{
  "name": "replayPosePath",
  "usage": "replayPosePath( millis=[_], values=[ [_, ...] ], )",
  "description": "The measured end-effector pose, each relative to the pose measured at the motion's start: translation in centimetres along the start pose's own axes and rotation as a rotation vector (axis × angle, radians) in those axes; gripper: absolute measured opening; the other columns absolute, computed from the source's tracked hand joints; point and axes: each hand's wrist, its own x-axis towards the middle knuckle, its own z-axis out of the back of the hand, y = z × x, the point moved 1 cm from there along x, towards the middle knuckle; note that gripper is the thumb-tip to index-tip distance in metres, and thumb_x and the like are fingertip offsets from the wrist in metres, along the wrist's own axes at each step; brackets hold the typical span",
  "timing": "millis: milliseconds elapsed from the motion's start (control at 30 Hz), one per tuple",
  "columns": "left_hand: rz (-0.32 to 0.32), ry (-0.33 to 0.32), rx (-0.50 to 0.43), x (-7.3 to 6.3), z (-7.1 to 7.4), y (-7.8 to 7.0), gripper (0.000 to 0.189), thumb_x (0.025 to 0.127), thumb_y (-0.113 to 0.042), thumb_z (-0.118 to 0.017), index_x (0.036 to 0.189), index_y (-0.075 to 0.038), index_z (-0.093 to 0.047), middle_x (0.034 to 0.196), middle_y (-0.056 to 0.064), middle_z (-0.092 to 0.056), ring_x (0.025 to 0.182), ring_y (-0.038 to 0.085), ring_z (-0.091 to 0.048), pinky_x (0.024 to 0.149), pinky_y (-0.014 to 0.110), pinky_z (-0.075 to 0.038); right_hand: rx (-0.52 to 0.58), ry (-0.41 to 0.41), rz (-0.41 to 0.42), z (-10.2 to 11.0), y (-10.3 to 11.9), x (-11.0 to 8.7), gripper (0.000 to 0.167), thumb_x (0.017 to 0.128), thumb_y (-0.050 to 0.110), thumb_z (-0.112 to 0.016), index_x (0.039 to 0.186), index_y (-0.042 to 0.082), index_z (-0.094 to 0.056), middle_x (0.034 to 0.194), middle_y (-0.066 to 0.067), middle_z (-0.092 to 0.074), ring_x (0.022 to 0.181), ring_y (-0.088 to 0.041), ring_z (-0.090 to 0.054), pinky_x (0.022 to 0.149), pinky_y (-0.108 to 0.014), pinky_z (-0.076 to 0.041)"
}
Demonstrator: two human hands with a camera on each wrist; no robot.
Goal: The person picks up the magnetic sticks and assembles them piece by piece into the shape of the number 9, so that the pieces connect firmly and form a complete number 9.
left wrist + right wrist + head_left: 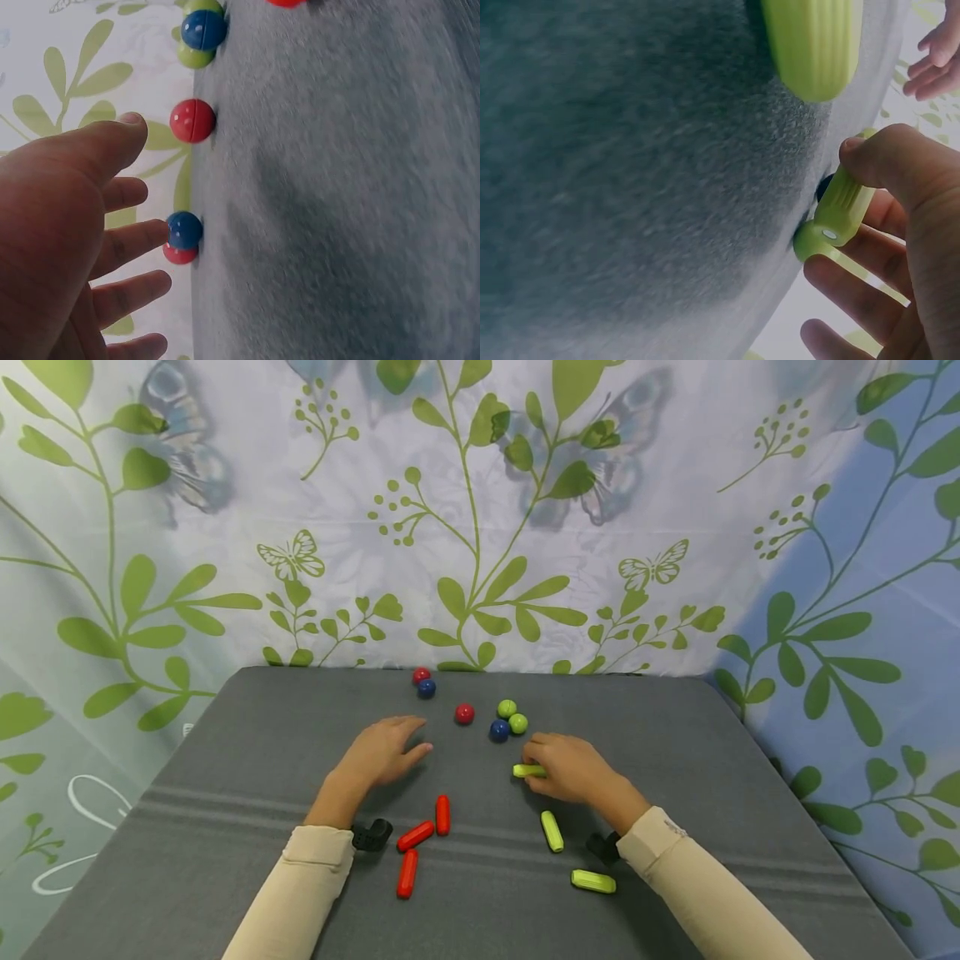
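My right hand (568, 767) pinches a lime-green ribbed stick (846, 201) between thumb and fingers; a small hole shows in its end. Two more lime-green sticks lie nearer me, an upper one (552, 832) and a lower one (593, 882). Over the cloth at left, my left hand (381, 750) has its fingers spread and holds nothing. Closest to its fingertips, in the head view, is a red ball (464, 714). Three red sticks lie between the forearms: one upright in view (442, 815), one slanted (416, 836), one lowest (407, 873).
Beyond my right hand a blue ball (499, 731) sits against two green balls (512, 717). Near the table's back edge another red ball (422, 676) and blue ball (427, 688) sit together. A leaf-print curtain (495, 527) hangs behind the grey-covered table (247, 735).
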Motion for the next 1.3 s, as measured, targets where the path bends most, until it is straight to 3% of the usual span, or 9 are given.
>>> replayPosePath(
  millis=[533, 833, 1067, 1300],
  values=[
    [-0.092, 0.013, 0.024, 4.1, 0.3, -3.4, 0.053, 0.099, -0.039, -0.066, 0.141, -0.008, -0.058, 0.141, 0.012, -0.058, 0.129, 0.032, -0.053, 0.104, 0.05, -0.043, -0.041, -0.027, -0.001, -0.7, 0.8, 1.9, 0.017, 0.089, 0.029, -0.079, 0.096, 0.019, -0.068, 0.092, 0.004, -0.059, 0.075, -0.014, -0.056, 0.066, -0.036, -0.05],
    [-0.164, 0.123, 0.012, 4.6, -1.0, -5.2, 0.045, 0.094, -0.04, -0.073, 0.128, -0.013, -0.067, 0.129, 0.003, -0.065, 0.116, 0.023, -0.061, 0.096, 0.042, -0.049, -0.05, -0.002, -0.017, -0.8, 1.3, 3.2, 0.018, 0.088, 0.029, -0.08, 0.096, 0.018, -0.068, 0.091, 0.004, -0.059, 0.072, -0.013, -0.055, 0.066, -0.035, -0.049],
    [-0.148, 0.15, 0.008, 4.7, -1.6, -4.9, 0.045, 0.093, -0.04, -0.074, 0.129, -0.014, -0.066, 0.127, 0.002, -0.065, 0.115, 0.023, -0.061, 0.095, 0.042, -0.049, -0.049, -0.004, -0.01, -1.3, 1.3, 3.5, 0.018, 0.088, 0.028, -0.079, 0.095, 0.017, -0.067, 0.09, 0.004, -0.057, 0.072, -0.014, -0.054, 0.065, -0.035, -0.049],
    [-0.104, 0.102, 0.027, 4.9, -1.4, -3.8, 0.043, 0.094, -0.038, -0.074, 0.128, -0.013, -0.067, 0.124, 0.002, -0.067, 0.112, 0.021, -0.063, 0.095, 0.042, -0.05, -0.053, 0.011, -0.012, -1.3, 1.4, 4.0, 0.018, 0.089, 0.029, -0.08, 0.096, 0.017, -0.068, 0.09, 0.004, -0.058, 0.071, -0.014, -0.054, 0.065, -0.037, -0.05]
  ],
)
